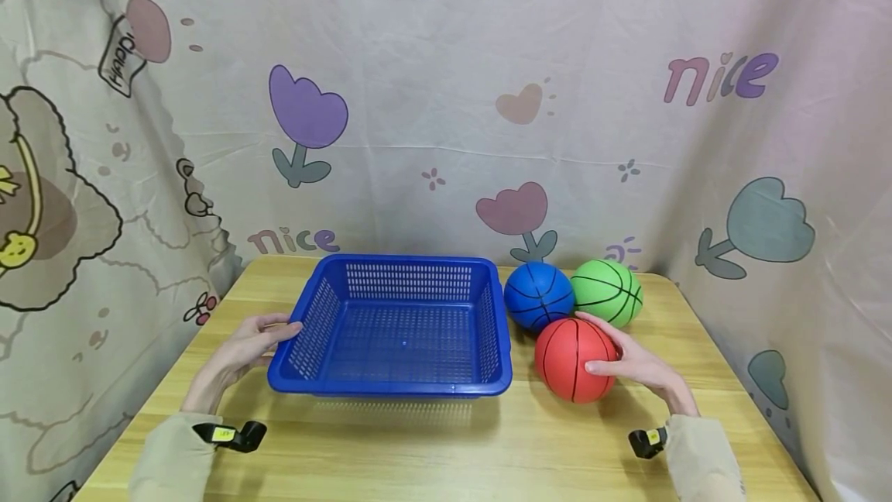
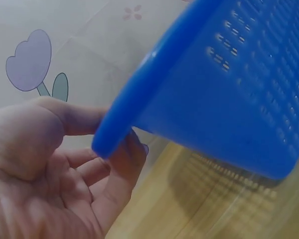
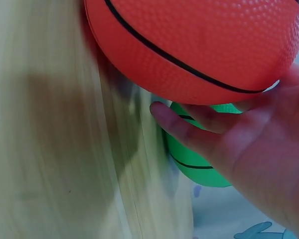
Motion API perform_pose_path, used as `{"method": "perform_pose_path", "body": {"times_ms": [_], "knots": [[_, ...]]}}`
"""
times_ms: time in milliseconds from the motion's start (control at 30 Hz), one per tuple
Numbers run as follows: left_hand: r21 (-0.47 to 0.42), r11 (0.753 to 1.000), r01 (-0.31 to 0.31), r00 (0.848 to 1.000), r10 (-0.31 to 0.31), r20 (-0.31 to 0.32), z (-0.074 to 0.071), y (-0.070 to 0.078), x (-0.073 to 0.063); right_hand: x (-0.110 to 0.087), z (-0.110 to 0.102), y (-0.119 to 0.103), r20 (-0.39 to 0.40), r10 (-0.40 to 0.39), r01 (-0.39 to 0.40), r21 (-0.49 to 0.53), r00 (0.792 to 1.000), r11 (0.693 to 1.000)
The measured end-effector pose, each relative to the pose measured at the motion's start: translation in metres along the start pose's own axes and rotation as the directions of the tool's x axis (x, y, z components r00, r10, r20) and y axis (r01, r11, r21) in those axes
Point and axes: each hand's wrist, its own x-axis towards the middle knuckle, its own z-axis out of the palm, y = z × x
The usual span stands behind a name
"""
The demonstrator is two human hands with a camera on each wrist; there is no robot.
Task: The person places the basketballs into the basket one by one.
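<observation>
A blue plastic basket [image 1: 390, 390] with latticed walls sits on the table, its inside bare. My left hand [image 1: 247, 347] pinches its left rim, thumb over the top and fingers beneath; the left wrist view shows this blue rim [image 2: 134, 94] between thumb and fingers [image 2: 120, 172]. To the basket's right, my right hand [image 1: 637, 362] holds a small red basketball [image 1: 567, 362] by its right side, thumb in front and fingers toward the back. In the right wrist view, the fingers [image 3: 189, 132] lie along the red ball [image 3: 199, 45]. Part of the ball's far side is hidden.
Behind the red ball are a blue basketball [image 1: 536, 293], close to the basket's right rim, and a green basketball [image 1: 609, 293] beside it. The wooden table [image 1: 390, 455] ends at a patterned cloth curtain [image 1: 418, 99] at the back and sides.
</observation>
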Motion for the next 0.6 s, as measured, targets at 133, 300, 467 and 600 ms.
{"method": "perform_pose_path", "body": {"times_ms": [133,300,467,600], "knots": [[0.009,1.0,0.021,1.0,-0.021,-0.008,0.0004,0.0011,0.0001,-0.0005,0.0002,0.0007,0.004,0.007,-0.007,0.01,1.0,1.0],[0.034,0.998,0.045,0.999,-0.045,-0.024,0.0021,0.0044,-0.0005,-0.001,-0.0009,0.0018,-0.014,0.01,-0.01,0.035,1.0,0.999],[0.047,0.998,0.049,0.998,-0.048,-0.033,0.0025,0.0053,-0.0013,0.0002,-0.0033,0.0028,-0.028,-0.014,0.016,0.059,1.0,0.998],[0.045,0.997,0.056,0.998,-0.054,-0.041,0.0022,0.0048,-0.0017,-0.0012,-0.0069,0.0017,-0.028,-0.063,0.065,0.081,0.998,0.995]]}}
